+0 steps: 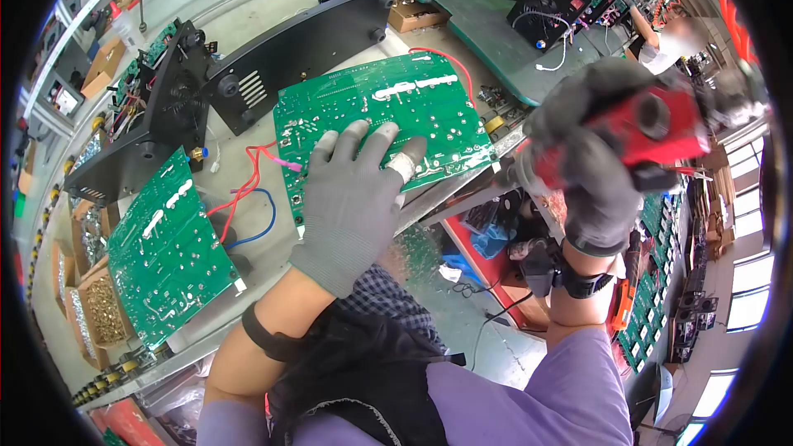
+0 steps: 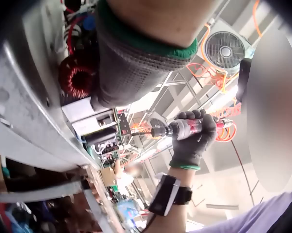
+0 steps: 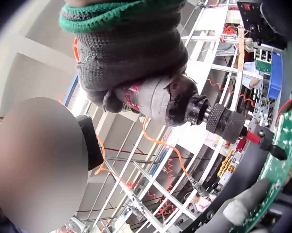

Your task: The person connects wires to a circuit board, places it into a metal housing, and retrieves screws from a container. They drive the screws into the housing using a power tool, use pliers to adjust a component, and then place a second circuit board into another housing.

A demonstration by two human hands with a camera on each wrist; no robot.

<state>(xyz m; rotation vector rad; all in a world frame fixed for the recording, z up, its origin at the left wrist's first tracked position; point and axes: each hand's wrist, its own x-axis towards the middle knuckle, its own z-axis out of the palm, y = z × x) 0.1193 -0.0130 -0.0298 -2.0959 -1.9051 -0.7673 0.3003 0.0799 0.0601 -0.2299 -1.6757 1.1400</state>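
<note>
My left hand (image 1: 351,190), in a grey glove with pale fingertips, lies with its fingers spread over a large green circuit board (image 1: 446,116). The board rests solder side up, showing white blobs along its far half. In my gloved right hand (image 1: 596,186) I grip a red power screwdriver (image 1: 669,128), blurred in the head view. From the right wrist, its grey taped barrel and knurled chuck (image 3: 226,123) show, and the dark bit (image 3: 279,152) overlaps the board's edge there. A pink-sleeved red wire (image 1: 285,164) reaches the board's left side by my left fingers.
A second green board (image 1: 169,252) leans at the left, joined by red and blue wires (image 1: 268,213). Black metal housings (image 1: 297,49) stand behind the boards. Small boxes of screws (image 1: 103,310) sit at the far left. Another person (image 1: 661,54) is at the back right.
</note>
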